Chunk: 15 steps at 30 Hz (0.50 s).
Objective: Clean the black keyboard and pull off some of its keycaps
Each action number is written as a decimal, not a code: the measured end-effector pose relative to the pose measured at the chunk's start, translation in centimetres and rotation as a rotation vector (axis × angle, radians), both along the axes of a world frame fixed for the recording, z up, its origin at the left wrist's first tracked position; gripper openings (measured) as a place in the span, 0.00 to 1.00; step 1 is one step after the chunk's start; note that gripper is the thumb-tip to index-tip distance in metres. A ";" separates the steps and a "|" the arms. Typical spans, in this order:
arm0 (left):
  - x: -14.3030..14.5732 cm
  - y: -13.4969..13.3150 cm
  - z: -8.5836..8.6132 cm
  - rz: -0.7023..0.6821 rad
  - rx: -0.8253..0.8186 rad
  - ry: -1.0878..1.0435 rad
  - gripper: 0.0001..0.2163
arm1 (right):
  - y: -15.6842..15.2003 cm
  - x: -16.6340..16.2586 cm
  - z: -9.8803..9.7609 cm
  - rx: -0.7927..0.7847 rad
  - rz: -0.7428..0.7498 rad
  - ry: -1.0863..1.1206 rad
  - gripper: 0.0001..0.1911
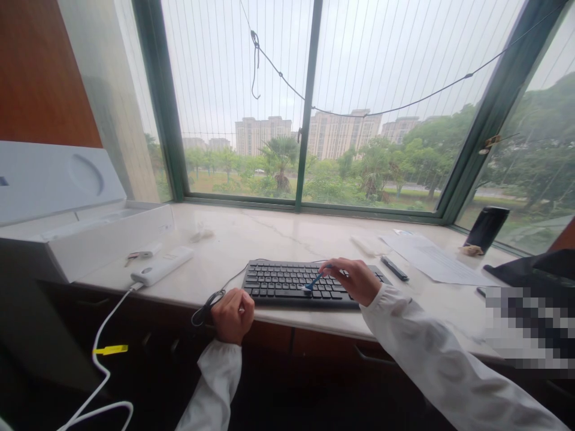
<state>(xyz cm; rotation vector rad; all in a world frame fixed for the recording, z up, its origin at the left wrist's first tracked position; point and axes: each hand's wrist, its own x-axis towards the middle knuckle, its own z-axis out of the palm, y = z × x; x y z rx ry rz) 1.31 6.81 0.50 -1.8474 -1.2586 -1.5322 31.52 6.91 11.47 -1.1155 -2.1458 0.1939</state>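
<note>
A black keyboard (287, 276) lies along the front of the pale marble-look desk. My right hand (353, 276) reaches over its right part, fingers closed around a small blue toothbrush (318, 280). The white bristle end of the brush rests on the keys in the lower middle of the keyboard. My left hand (232, 314) is curled into a fist at the keyboard's left front corner, by the desk edge. Whatever is inside that fist, if anything, is hidden. Right beside it is a bundled black cable (207, 308), whose cord runs behind the keyboard.
On the left are an open white box (112, 233) and a white power strip (164, 266) with its cord hanging down. To the right lie a dark slim object (394, 269), paper sheets (438, 257) and a black cylinder (489, 230). Windows (238, 108) stand behind the desk.
</note>
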 end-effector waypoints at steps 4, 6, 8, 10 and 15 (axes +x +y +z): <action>0.0 0.0 0.1 -0.004 0.000 -0.003 0.14 | -0.6 1.4 0.2 -0.014 -0.022 -0.013 0.14; 0.0 0.0 0.1 -0.009 0.006 -0.002 0.14 | -0.9 2.1 0.3 -0.024 -0.031 -0.024 0.14; 0.0 0.0 0.1 -0.009 0.014 -0.002 0.14 | -1.1 2.8 0.5 -0.030 -0.045 -0.037 0.14; 0.0 0.0 0.1 -0.010 0.016 -0.003 0.14 | -1.3 3.5 0.7 -0.032 -0.056 -0.049 0.14; 0.0 0.1 -0.2 -0.010 0.000 -0.004 0.13 | -1.7 5.3 0.9 -0.034 -0.080 -0.070 0.15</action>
